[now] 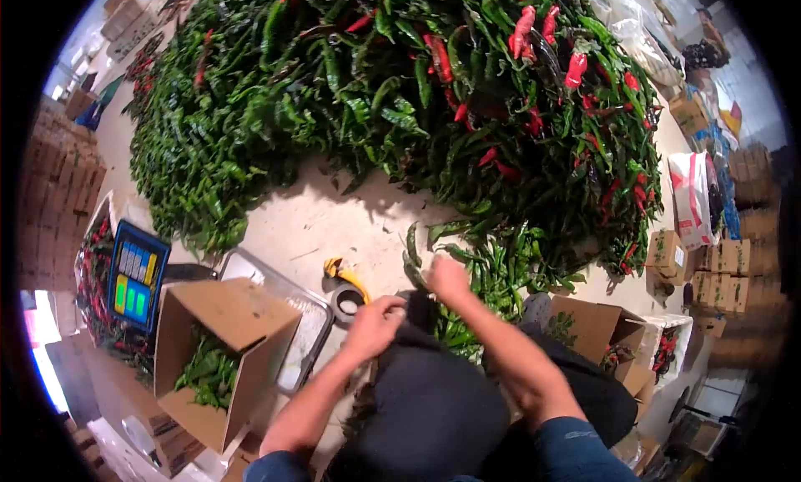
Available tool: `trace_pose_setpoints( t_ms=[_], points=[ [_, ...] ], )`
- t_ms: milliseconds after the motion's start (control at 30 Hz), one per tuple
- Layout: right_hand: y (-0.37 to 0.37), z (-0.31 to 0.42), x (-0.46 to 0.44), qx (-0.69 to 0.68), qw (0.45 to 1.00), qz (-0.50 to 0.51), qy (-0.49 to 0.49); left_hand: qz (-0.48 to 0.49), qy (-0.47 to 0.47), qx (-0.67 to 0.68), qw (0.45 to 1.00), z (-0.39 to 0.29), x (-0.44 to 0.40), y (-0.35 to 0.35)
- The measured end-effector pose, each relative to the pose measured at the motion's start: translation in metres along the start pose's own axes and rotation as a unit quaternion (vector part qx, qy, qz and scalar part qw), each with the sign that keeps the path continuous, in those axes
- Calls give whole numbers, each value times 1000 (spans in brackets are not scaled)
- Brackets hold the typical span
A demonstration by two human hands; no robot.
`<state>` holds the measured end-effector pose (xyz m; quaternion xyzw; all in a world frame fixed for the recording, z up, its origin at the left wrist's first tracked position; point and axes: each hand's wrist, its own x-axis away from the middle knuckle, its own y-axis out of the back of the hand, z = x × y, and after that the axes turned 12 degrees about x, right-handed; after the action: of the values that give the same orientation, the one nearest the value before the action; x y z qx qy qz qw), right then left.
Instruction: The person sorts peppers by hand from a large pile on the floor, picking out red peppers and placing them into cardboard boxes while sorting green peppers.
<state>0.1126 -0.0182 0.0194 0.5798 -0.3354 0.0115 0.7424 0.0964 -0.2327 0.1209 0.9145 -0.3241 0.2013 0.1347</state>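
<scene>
My right hand (449, 280) is closed over the floor in front of my knees. Long green chili peppers (412, 262) stick out at its left side, and it appears to grip them. Just beyond it rises a big heap of green chili peppers (350, 98) with some red ones mixed in. A smaller spread of green peppers (501, 273) lies beside my right forearm. My left hand (374, 325) is by my left knee, its fingers curled together; what they hold, if anything, is hidden. Close to it lies a yellow tape dispenser (350, 283).
At the left, an open cardboard box (229, 311) with green peppers in it stands on the metal platform (313, 315) of a scale with a lit display (133, 273). Another open carton (584, 317) is at my right. Stacked cartons (58, 198) line the side.
</scene>
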Motion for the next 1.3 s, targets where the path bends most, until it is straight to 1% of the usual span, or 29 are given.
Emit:
trace_pose_setpoints(
  t_ms=[33, 100, 133, 233, 300, 367, 433, 467, 500, 533, 567, 600, 633, 667, 700, 733, 767, 833, 900, 933, 967, 1000, 1033, 1067, 1100, 1133, 1167, 1233, 1300],
  points=[
    [-15, 13, -5, 2, 1000, 10, -19, 9, 23, 24, 999, 15, -16, -20],
    [-59, 19, -17, 34, 999, -28, 0, 29, 63, 77, 995, 22, -33, -40],
    [-74, 22, -20, 32, 999, -30, -12, 13, 26, 87, 996, 36, -41, -49],
    [-89, 27, -26, 16, 998, -49, -31, 30, 168, 226, 959, 74, -52, -58],
    [-75, 17, -23, -140, 988, -7, -60, 4, 216, 239, 947, 99, -53, -60],
    [-41, 16, -24, -219, 972, -48, -74, -13, 256, 238, 937, 115, -50, -62],
    [-27, 18, -47, -251, 959, -110, -72, -15, 282, 221, 933, 121, -51, -66],
    [-31, 21, -64, -248, 960, -112, -70, -8, 282, 233, 931, 120, -51, -68],
    [-46, 22, -80, -178, 978, -90, -64, 6, 275, 246, 929, 118, -53, -68],
    [-62, 28, -94, -169, 979, -71, -85, 18, 269, 263, 926, 118, -54, -67],
    [-64, 33, -102, -153, 983, -23, -101, 9, 282, 279, 918, 111, -54, -66],
    [-72, 36, -111, -135, 983, -14, -125, 13, 271, 267, 925, 111, -54, -66],
    [-58, 31, -105, -149, 984, 13, -92, 3, 264, 238, 935, 112, -54, -66],
    [-46, 29, -100, -200, 970, 48, -128, -3, 239, 244, 940, 124, -51, -65],
    [-4, 28, -80, -221, 963, 54, -142, -4, 230, 220, 948, 111, -49, -62],
    [0, 20, -70, -263, 956, 21, -130, 1, 205, 221, 953, 116, -46, -60],
    [28, 8, -49, -301, 951, 32, -67, 5, 192, 218, 957, 120, -44, -59],
    [35, -21, -35, -202, 979, 33, 14, 6, 168, 214, 962, 124, -40, -56],
    [58, -60, -3, -242, 961, 131, 42, -2, 150, 246, 958, 118, -40, -53],
    [78, -77, 23, -295, 943, 149, 50, -9, 149, 265, 953, 108, -41, -49],
    [139, -83, 67, -307, 929, 196, 58, -17, 149, 285, 947, 96, -41, -44],
    [121, -109, 66, -260, 946, 160, 106, 34, 125, 235, 963, 83, -47, -29],
    [150, -121, 92, -271, 944, 166, 84, 20, 131, 194, 972, 45, -42, -22],
    [152, -138, 103, -363, 916, 162, 49, 14, 93, 215, 972, 26, -41, -16],
    [185, -143, 130, -405, 901, 154, 6, 9, 55, 237, 970, 10, -42, -7],
    [200, -155, 149, -502, 856, 125, 20, 5, 36, 253, 967, -11, -43, 2],
    [224, -163, 172, -493, 866, 62, 55, 1, 19, 270, 963, -37, -40, 9],
    [234, -184, 200, -634, 766, 46, 93, -16, -45, 268, 962, -110, -20, 13],
    [240, -188, 222, -717, 690, 25, 96, -10, -117, 234, 965, -175, -3, 11]
  ],
)
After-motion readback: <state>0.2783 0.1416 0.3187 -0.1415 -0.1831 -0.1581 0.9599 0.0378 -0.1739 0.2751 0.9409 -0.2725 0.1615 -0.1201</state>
